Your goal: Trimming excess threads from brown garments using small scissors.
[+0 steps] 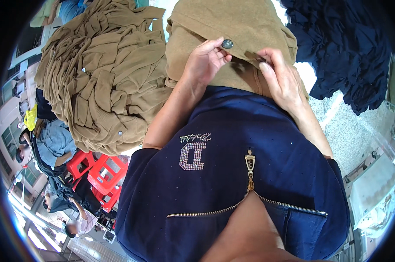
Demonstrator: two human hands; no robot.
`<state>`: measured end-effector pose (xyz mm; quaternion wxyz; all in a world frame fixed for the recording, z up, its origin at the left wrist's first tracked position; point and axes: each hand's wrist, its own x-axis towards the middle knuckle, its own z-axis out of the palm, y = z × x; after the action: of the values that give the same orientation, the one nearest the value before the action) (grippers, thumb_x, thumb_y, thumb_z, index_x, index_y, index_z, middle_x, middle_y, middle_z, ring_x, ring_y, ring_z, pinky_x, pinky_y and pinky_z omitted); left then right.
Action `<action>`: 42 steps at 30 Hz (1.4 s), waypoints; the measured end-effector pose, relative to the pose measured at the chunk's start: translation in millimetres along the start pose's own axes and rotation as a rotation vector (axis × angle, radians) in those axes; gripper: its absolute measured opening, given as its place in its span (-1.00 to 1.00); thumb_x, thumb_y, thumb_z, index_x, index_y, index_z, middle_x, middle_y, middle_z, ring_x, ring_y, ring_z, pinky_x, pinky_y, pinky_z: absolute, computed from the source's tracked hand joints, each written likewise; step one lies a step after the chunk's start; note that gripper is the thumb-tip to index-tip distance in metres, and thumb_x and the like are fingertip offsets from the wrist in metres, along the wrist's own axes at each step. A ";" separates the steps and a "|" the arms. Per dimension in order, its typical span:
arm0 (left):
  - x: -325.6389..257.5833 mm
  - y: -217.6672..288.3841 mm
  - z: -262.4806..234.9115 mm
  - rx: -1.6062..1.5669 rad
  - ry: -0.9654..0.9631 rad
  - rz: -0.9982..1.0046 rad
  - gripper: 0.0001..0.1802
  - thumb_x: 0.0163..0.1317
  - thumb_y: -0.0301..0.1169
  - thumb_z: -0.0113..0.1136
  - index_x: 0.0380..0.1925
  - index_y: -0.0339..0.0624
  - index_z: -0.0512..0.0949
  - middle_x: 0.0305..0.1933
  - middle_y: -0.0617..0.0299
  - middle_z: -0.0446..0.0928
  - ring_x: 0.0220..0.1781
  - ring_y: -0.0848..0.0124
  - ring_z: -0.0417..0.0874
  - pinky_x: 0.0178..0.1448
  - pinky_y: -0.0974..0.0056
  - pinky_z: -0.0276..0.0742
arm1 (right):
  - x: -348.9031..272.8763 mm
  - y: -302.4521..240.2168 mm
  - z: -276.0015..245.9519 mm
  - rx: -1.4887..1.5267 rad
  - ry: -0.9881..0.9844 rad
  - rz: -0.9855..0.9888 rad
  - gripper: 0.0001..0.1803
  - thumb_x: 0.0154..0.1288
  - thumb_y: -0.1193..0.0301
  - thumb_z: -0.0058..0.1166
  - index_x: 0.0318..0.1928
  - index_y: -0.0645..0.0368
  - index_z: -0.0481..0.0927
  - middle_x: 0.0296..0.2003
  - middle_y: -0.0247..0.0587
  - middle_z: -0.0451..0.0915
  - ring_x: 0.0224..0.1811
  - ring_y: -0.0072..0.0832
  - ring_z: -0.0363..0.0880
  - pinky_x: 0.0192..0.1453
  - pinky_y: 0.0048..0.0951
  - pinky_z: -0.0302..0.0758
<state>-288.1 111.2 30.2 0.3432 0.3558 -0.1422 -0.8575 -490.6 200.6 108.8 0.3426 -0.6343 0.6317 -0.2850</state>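
Observation:
A brown knit garment (pixel 232 19) lies in front of me, with a large dark round button (pixel 227 43) near its edge. My left hand (pixel 207 62) is closed on the garment's edge right beside the button, thumb and fingers curled together. Opposite it, my right hand (pixel 281 76) is closed in a pinch over the garment's edge. A small dark shape shows at its fingertips, but I cannot make out what it is. Below the two hands, a fold of the garment opens in shadow against my dark blue top.
To the left rises a big heap of brown garments (pixel 105 70). Dark navy garments (pixel 337 48) are piled at the far right, above a pale speckled surface (pixel 346 131). Red plastic stools (pixel 105 174) stand at lower left, near a few other people.

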 end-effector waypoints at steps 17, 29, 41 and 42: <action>-1.1 -3.7 2.9 0.077 0.031 0.074 -0.83 0.34 -0.35 0.13 -0.26 -0.25 0.52 -0.22 0.16 0.58 -0.20 0.40 0.57 -0.08 0.29 0.51 | 40.1 19.4 46.3 -0.488 0.288 -0.453 -0.83 0.22 0.35 0.21 -0.25 0.12 0.54 -0.42 -0.30 0.51 -0.37 -0.39 0.56 -0.34 -0.40 0.50; -2.7 -7.0 6.7 0.089 0.083 0.075 -0.84 0.36 -0.37 0.10 -0.25 -0.26 0.50 -0.21 0.16 0.57 -0.20 0.39 0.57 -0.07 0.25 0.52 | 33.4 38.6 38.1 -0.032 0.206 0.025 -0.70 0.42 0.11 0.00 -0.17 0.08 0.54 -0.35 -0.30 0.61 -0.27 -0.38 0.64 -0.21 -0.33 0.54; -3.2 -5.9 19.5 0.297 0.050 -0.184 -0.50 0.43 -0.11 -0.07 0.01 -0.41 0.39 -0.06 -0.14 0.54 -0.08 0.15 0.64 0.01 0.16 0.60 | -41.8 76.5 -32.1 -0.276 0.133 -0.243 -0.81 -0.07 0.51 0.20 -0.36 0.12 0.51 -0.38 -0.28 0.52 -0.33 -0.36 0.57 -0.32 -0.41 0.49; -6.5 -2.6 29.2 0.326 -0.001 -0.305 -0.38 0.43 0.00 -0.10 0.09 -0.44 0.35 -0.02 -0.22 0.53 -0.04 0.12 0.64 0.03 0.16 0.59 | -45.5 68.4 -32.8 -0.358 0.207 -0.356 -0.77 -0.13 0.56 0.20 -0.37 0.12 0.51 -0.38 -0.28 0.52 -0.33 -0.35 0.57 -0.34 -0.40 0.50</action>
<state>-306.7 117.6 52.8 0.1473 0.4237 -0.2237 -0.8653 -559.9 245.7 77.5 0.1033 -0.7534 0.5822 -0.2879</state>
